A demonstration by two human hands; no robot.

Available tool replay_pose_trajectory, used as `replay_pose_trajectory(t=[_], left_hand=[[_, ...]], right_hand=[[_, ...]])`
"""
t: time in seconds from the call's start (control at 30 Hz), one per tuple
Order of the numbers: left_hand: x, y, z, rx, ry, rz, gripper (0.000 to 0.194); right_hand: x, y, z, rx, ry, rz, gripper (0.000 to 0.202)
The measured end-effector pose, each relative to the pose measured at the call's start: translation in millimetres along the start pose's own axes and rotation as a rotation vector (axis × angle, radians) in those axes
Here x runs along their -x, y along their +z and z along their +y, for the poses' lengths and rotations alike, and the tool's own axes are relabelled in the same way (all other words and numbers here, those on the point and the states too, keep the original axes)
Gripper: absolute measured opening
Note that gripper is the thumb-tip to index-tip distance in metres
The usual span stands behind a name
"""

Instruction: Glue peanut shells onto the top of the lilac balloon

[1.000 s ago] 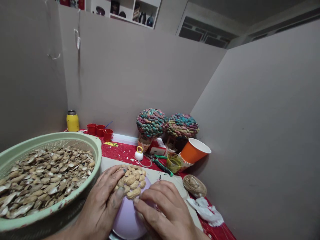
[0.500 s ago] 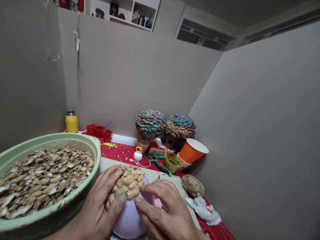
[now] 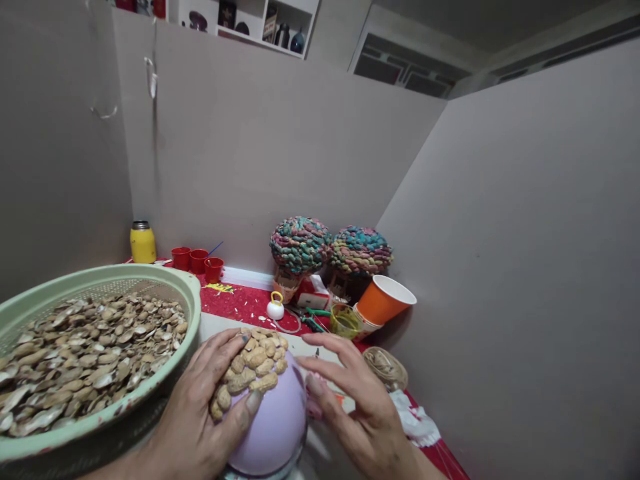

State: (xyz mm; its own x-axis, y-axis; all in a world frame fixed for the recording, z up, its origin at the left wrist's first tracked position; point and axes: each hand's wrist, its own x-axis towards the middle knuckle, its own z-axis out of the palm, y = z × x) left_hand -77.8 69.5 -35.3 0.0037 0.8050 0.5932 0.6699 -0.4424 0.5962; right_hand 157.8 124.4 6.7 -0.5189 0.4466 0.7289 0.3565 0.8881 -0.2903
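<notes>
A smooth lilac ball [image 3: 273, 430] sits in front of me, its top and left side covered with peanut shells [image 3: 257, 360]. My left hand [image 3: 200, 400] wraps round the ball's left side, fingers over the shells and thumb on the lower edge of the patch. Just off the right side is my right hand [image 3: 350, 400], fingers apart and nothing seen in them. Something pink [image 3: 314, 401] shows behind its thumb, partly hidden. The ball's underside rests on a support that I cannot make out well.
A green colander [image 3: 193, 320] full of nutshell-like pieces stands left. Behind are red cups [image 3: 214, 270], a yellow bottle [image 3: 143, 243] and two colourful woven balls [image 3: 301, 245]. An orange paper cup [image 3: 383, 300], pliers [image 3: 315, 323] and a twine roll [image 3: 385, 368] lie right, near the wall.
My right hand has drawn back to the right, off the ball, and its fingers have spread. More of the lilac surface now shows. My left hand keeps its place.
</notes>
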Motion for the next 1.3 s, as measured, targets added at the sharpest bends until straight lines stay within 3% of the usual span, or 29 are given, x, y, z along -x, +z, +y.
replay_pose_trajectory(t=[0.1,0.23,0.4,0.53,0.63,0.8,1.03,1.3], left_hand=[[0.1,0.4,0.2,0.025,-0.009,0.002,0.051],[0.0,0.3,4.6,0.103,-0.039,0.033,0.044],[0.6,-1.1,6.3,0.209,-0.086,0.026,0.047],[0.9,-3.5,4.2,0.287,-0.061,0.011,0.049],[0.3,-4.8,4.4,0.319,-0.028,-0.014,0.050],[-4.4,-5.1,0.2,0.322,-0.141,-0.021,0.051],[-1.9,1.1,-20.4,0.307,-0.230,-0.024,0.055],[5.3,1.6,-32.2,0.317,-0.058,-0.051,0.046]], right_hand=[[1.4,1.2,3.0,-0.016,0.055,0.034,0.027],[-0.3,4.0,-5.0,-0.049,0.043,-0.057,0.037],[2.1,12.8,-10.1,-0.177,0.177,-0.225,0.073],[7.1,27.0,-4.1,-0.330,0.326,-0.254,0.090],[8.1,36.7,1.2,-0.370,0.287,-0.229,0.090],[6.0,41.5,5.2,-0.336,0.279,-0.240,0.088],[8.3,40.2,5.2,-0.253,0.223,-0.230,0.082],[10.7,42.4,6.5,-0.199,-0.080,-0.136,0.077]])
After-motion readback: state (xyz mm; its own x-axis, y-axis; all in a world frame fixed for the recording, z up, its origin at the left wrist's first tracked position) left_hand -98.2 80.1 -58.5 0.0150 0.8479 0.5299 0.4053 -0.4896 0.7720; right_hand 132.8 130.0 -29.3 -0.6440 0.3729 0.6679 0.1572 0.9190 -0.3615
